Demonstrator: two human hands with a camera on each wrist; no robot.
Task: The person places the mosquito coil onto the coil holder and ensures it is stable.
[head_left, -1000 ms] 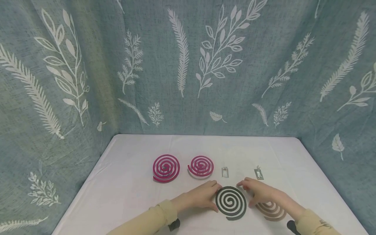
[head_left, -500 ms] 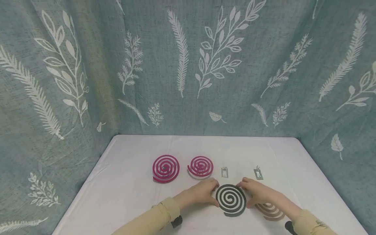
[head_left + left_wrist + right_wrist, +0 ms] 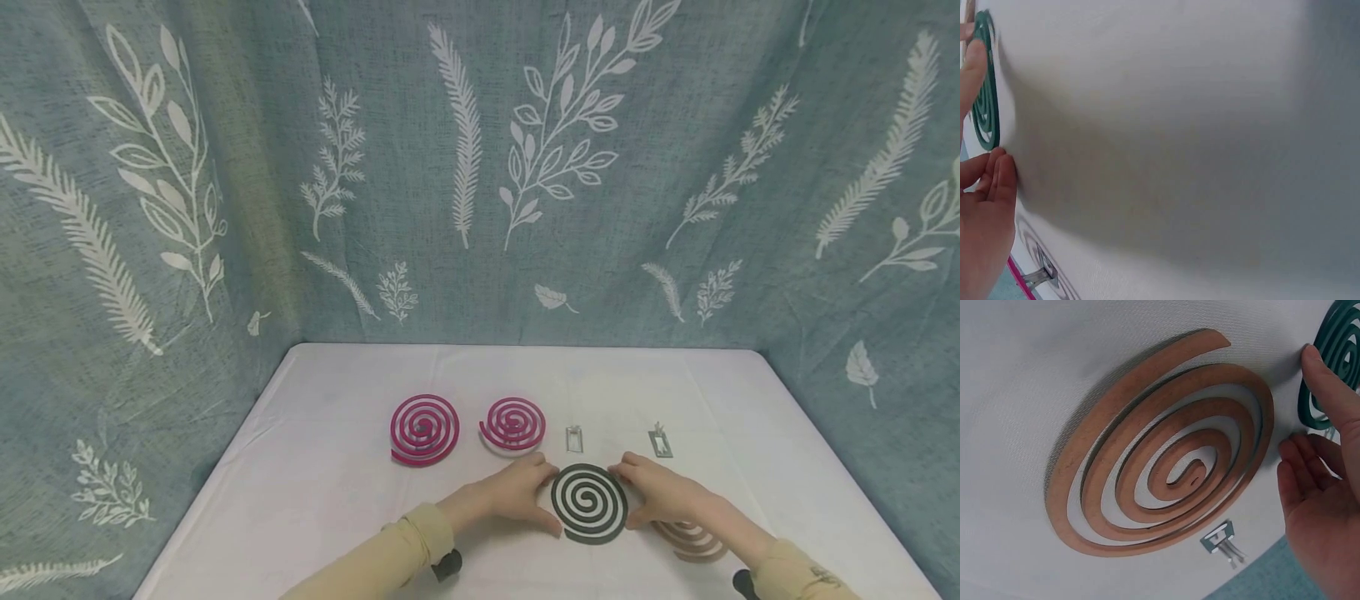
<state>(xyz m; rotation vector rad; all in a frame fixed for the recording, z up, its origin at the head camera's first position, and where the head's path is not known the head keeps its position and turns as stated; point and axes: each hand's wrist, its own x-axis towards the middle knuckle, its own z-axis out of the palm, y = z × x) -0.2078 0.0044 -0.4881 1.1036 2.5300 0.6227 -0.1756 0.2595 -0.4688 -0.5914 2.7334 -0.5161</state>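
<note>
Pointing tail [image 3: 567, 534] leftward, green coil [image 3: 587, 502]

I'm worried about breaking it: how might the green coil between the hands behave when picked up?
The green coil is probably light, being a narrow strip with open gaps between its turns. It may flex or snap if squeezed, since neighbouring turns look mostly unconnected. Its flat shape makes rolling seem unlikely.

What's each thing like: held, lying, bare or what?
Green coil: whole, between both hands
Left hand: holds the coil's left edge
Right hand: holds its right edge
Brown coil: whole, on the table
Left pink coil: whole
Right pink coil: whole, raised above its shadow
Left metal stand: bare
Right metal stand: bare, prongs up
</note>
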